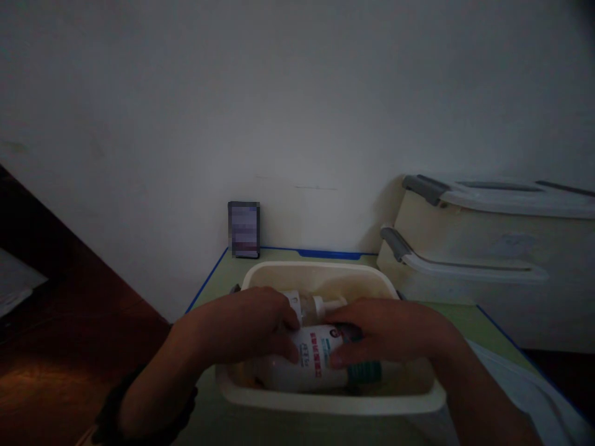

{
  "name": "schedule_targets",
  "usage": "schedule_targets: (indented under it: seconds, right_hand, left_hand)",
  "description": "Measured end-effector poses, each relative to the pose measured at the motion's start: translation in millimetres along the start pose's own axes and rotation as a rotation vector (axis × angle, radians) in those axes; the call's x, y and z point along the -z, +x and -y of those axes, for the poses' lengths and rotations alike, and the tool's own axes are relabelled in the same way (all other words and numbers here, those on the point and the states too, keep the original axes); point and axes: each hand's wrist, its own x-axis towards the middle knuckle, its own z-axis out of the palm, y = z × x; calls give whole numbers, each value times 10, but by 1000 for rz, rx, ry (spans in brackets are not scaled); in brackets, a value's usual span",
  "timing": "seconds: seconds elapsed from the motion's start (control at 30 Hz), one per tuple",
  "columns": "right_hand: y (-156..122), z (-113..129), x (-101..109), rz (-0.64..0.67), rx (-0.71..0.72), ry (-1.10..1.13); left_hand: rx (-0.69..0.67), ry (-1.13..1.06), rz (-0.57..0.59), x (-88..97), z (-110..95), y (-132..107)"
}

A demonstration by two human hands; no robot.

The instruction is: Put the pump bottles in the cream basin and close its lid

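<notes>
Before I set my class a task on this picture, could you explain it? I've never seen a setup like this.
There's no machine: a person works bare-handed, and one head-worn camera looks forward and down. The left hand and right hand are both on a white bottle with a green cap, lying sideways inside a cream tub; how firmly they grip is unclear. The tub sits on a green table with blue edging. Behind stands a dark-framed device; at right, stacked lidded boxes.
</notes>
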Motion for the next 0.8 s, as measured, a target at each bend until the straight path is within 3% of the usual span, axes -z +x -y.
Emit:
schedule_targets:
  seconds: [0.13,0.33,0.5,0.67,0.8]
  right_hand:
    - [-4,49,-17,-48,-82,21]
    - [-223,124,-12,-362,-355,-129]
    - [-268,91,53,-224,-256,-107]
    - [-161,5,54,-192,-131,-95]
    - [-144,-13,56,-178,-160,-109]
  left_hand:
    - [34,8,29,-27,-4,45]
    - [78,11,55,-41,14,71]
    - [68,2,72,-28,26,74]
    - [45,36,56,-39,-22,72]
    - [33,52,31,-75,-48,91]
